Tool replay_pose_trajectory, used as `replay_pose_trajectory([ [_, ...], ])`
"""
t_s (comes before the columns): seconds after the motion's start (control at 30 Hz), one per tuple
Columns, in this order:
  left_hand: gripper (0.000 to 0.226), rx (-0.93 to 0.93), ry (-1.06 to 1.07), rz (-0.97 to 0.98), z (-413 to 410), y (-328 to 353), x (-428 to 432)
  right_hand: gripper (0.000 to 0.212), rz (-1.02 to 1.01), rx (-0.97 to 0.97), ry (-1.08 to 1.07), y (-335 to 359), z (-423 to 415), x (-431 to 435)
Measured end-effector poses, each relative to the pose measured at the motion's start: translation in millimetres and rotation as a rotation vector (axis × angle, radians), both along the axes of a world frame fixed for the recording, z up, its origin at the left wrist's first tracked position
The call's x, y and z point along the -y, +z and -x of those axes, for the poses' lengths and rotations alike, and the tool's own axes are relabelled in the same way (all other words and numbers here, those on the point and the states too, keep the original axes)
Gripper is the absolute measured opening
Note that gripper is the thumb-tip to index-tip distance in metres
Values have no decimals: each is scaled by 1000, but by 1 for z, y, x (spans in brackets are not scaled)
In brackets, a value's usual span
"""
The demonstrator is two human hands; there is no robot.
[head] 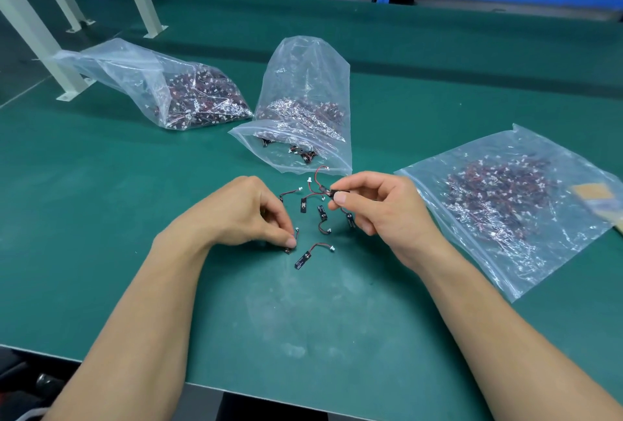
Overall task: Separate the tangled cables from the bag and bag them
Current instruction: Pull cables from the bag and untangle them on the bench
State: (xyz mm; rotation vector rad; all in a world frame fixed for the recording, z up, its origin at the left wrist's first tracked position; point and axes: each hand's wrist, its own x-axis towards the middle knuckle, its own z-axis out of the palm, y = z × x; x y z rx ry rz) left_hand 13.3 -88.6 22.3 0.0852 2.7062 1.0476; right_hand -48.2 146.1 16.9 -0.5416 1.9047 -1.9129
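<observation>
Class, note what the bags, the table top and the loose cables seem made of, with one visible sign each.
Bags: thin clear plastic film, probably polythene; glossy, creased, contents show through.
Table top: green matte mat, likely rubber or vinyl; scuffed.
Cables: red and black insulated wire, white plastic-looking plug, flat black strip, possibly circuit board.

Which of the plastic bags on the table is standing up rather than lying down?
The middle bag, beyond the loose cables: it stands upright. The left bag slumps on its side; the right bag and small bag lie flat.

Open mat (303, 319) nearside of left hand (242, 215), right hand (381, 208); loose cables (322, 213) between; centre bag (303, 83) just beyond; flat bag (526, 262) rightward.
</observation>
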Motion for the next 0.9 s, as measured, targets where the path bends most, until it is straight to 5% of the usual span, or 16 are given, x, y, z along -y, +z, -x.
replay_pose_trajectory([
  [0.27, 30, -313, 32, -433, 6, -2, -16, 18, 39, 11, 86, -2, -1, 1],
  [0.53, 10, -344, 66, -604, 5, 0, -24, 10, 90, 62, 140, -1, -3, 3],
  [0.9, 8, -212, 36, -380, 0, 3, -6, 6, 82, 34, -11, -1, 4, 1],
])
